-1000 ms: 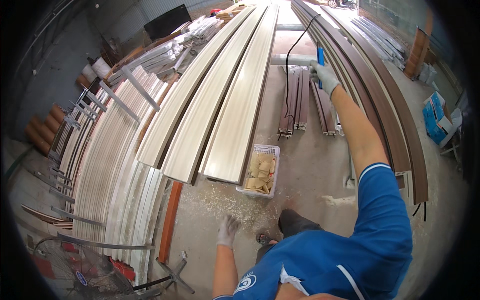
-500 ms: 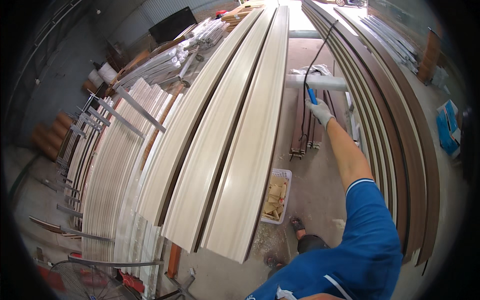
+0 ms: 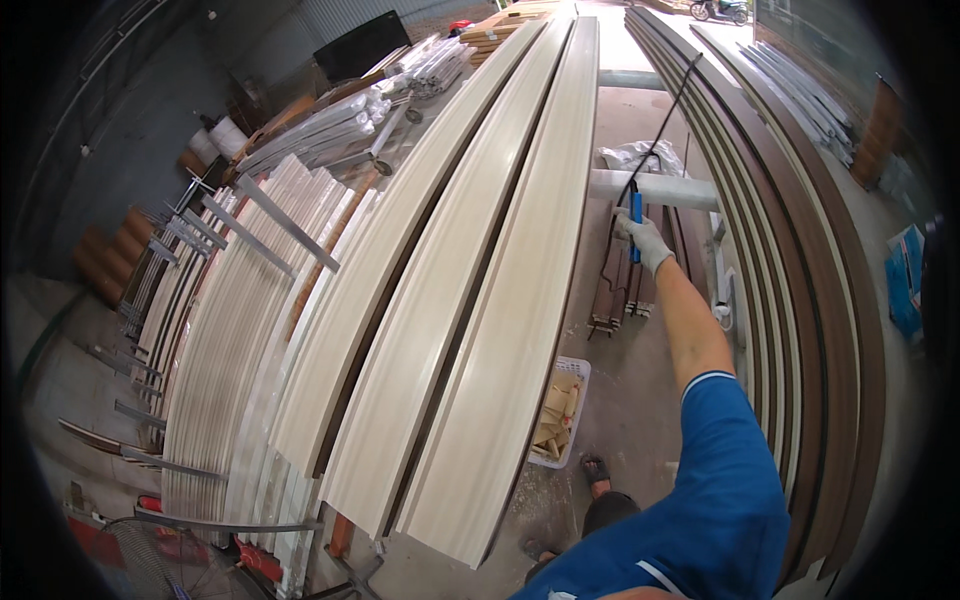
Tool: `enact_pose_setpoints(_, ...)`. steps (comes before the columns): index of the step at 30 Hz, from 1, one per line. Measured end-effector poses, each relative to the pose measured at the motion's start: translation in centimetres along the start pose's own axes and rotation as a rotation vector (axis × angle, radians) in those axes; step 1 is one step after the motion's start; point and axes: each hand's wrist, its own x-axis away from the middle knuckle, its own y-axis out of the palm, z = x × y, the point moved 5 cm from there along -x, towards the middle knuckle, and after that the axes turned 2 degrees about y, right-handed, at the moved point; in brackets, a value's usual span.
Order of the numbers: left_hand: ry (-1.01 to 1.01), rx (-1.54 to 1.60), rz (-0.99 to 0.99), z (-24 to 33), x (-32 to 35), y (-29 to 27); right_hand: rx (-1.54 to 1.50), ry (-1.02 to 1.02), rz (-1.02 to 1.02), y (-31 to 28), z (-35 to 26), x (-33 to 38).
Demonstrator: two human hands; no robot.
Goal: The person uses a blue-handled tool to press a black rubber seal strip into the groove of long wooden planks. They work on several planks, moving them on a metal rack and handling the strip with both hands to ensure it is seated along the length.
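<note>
Out ahead, the right hand [image 3: 645,240], gloved, is closed around a blue-handled tool [image 3: 635,222] whose black hose [image 3: 668,110] trails away, held beside the cream panels [image 3: 500,290] near the white pipe [image 3: 660,187], probably for reach. No left hand is visible; a basket [image 3: 572,372] sits on the floor.

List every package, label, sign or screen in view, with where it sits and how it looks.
White plastic basket of tan offcuts: on the floor by the cream panels, rectangular, perforated.
Plastic-wrapped bundles of long profiles: upper left, silvery.
Blue flat package: far right, partly cut off.
Dark flat rectangular panel: top centre, possibly a screen, cannot tell.
No signs or labels show.
</note>
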Motion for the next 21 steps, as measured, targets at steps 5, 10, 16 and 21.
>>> enact_pose_setpoints(5, 0.06, -0.053, -0.073, 0.7, 0.9, -1.3, 0.228, -0.041, 0.243, -1.2, -0.6, 2.3)
enact_pose_setpoints(10, 0.071, -0.114, -0.095, 2.3, 1.9, -1.4, 0.643, -0.292, 0.487, -3.2, 1.3, -1.2)
enact_pose_setpoints(16, 0.042, -0.174, -0.089, 5.1, 2.1, -0.4, 0.743, -0.346, 0.335, -3.5, 1.6, -6.4)
enact_pose_setpoints(21, 0.066, -0.212, -0.128, 6.9, 3.6, -0.2, 0.286, -0.288, 0.117, 1.0, -2.2, -2.3)
